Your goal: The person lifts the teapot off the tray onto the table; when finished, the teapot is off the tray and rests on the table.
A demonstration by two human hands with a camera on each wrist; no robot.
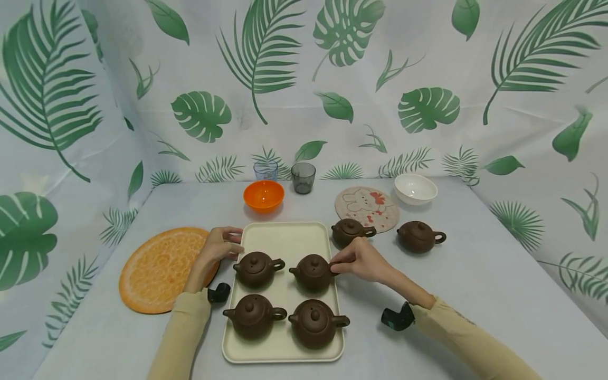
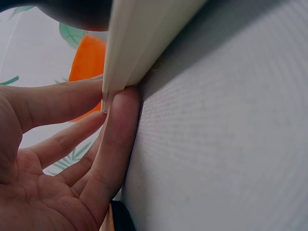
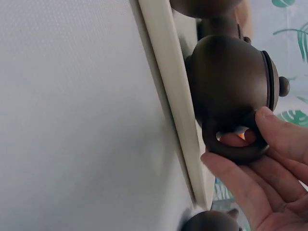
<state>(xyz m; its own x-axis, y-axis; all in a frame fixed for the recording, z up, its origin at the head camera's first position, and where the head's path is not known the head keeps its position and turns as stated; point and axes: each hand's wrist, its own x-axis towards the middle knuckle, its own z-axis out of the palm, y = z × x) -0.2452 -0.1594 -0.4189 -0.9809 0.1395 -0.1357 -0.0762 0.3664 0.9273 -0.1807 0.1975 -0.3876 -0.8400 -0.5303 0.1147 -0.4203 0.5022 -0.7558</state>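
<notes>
My right hand point(image 1: 363, 261) pinches the handle of a dark brown teapot point(image 1: 311, 275), thumb on one side and fingers on the other. That teapot stands upright at the right of a cream tray point(image 1: 285, 237), its handle reaching over the rim. Beyond the tray's left rim is my left hand point(image 1: 219, 248), its nearly straight fingertips point(image 2: 126, 103) touching the rim. On the tray with the gripped pot are three similar ones: a far-left teapot point(image 1: 255, 270), a near-left teapot point(image 1: 252, 319) and a near-right teapot point(image 1: 312, 326).
Right of the tray stand two more teapots, a nearer one point(image 1: 349, 232) and a farther one point(image 1: 418, 237). Behind are an orange bowl point(image 1: 264, 198), blue glass point(image 1: 266, 170), grey glass point(image 1: 303, 178), bunny mat point(image 1: 361, 203) and white bowl point(image 1: 415, 190). An orange-slice mat point(image 1: 157, 274) lies left.
</notes>
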